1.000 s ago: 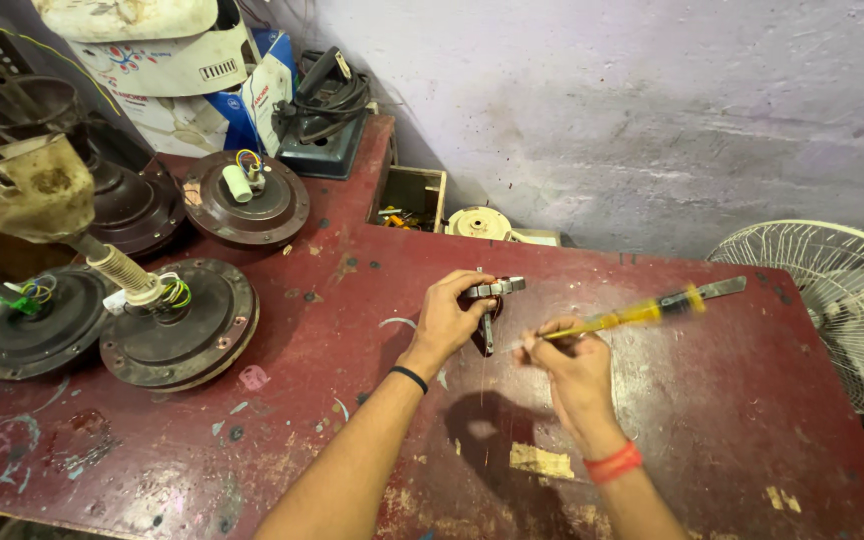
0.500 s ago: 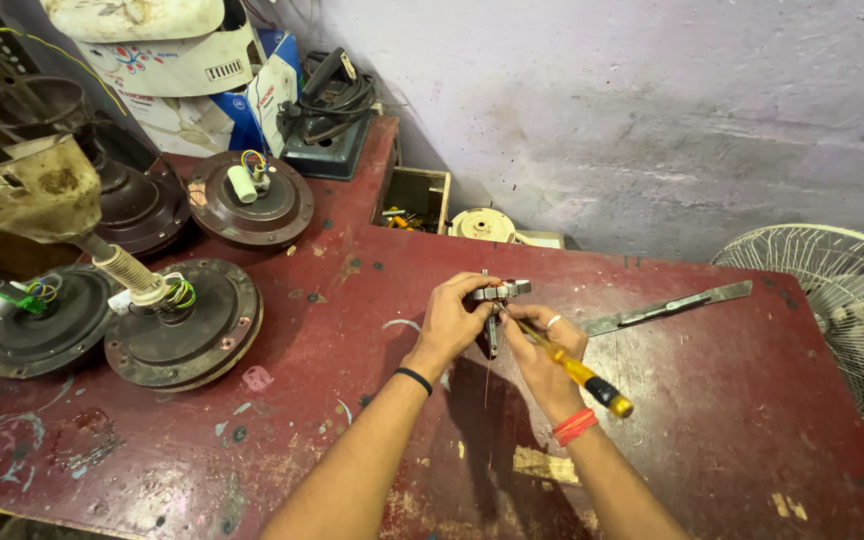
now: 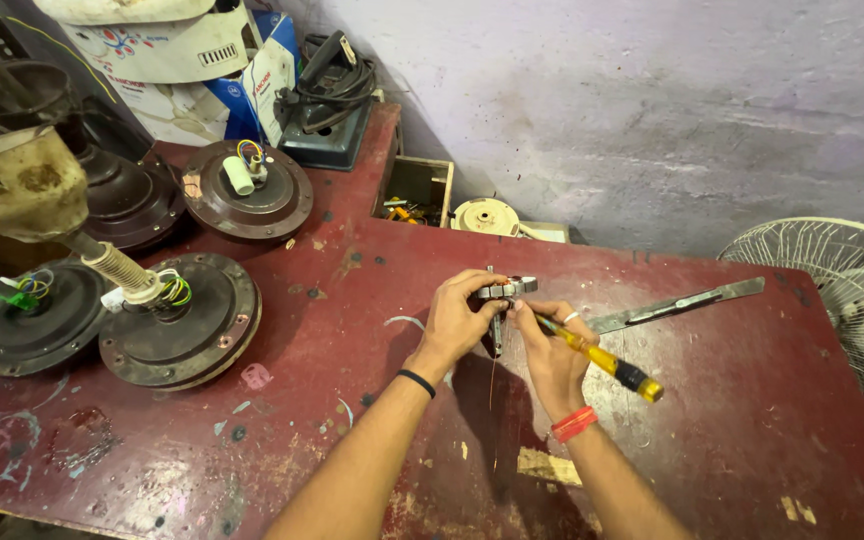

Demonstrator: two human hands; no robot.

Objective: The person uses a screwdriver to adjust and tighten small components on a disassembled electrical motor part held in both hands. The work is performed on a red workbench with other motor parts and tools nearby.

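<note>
While two round dark metal fan motors (image 3: 180,322) sit at the far left of the worn red table (image 3: 712,420), your left hand (image 3: 457,322) grips a small grey metal part (image 3: 508,288) above the table's middle. Touching it from the right, your right hand (image 3: 552,345) is wrapped around a yellow-handled screwdriver (image 3: 607,362), tip at the part. Just beyond lies a flat grey metal strip (image 3: 677,304). A white wire fan guard (image 3: 842,300) stands at the right edge.

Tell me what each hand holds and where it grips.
Left hand pinches a small grey metal part at its near end; right hand grips a yellow-handled screwdriver near its shaft.
</note>
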